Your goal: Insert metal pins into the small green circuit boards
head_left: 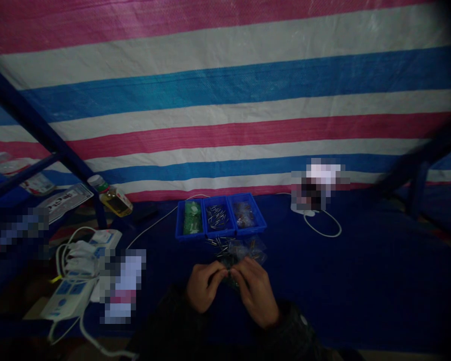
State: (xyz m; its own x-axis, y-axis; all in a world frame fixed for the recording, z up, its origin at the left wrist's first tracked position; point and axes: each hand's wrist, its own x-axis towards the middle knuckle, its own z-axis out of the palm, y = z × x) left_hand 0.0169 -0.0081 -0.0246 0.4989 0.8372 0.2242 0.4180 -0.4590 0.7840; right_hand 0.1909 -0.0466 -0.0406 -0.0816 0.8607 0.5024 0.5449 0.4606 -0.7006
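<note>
Both hands meet low in the middle of the head view, over the dark blue table. My left hand (205,285) is closed, thumb against bent fingers, pinching something too small to make out. Opposite it, my right hand (256,291) is closed too, its fingertips on the same spot. Small clear plastic bags (253,248) lie just beyond the fingertips, beside loose metal pins (218,244). Behind them stand three joined blue trays (205,235): green packets (192,218) at left, metal pins (217,217) in the middle, and clear bags with brownish contents (243,215) at right.
A power strip (65,298) with white cables lies at the left, near a bottle of yellow liquid (116,199). At the right back, a blurred object on a white base (304,208) has a looped cable. Striped sheeting (225,110) hangs behind, between blue frame bars (65,150).
</note>
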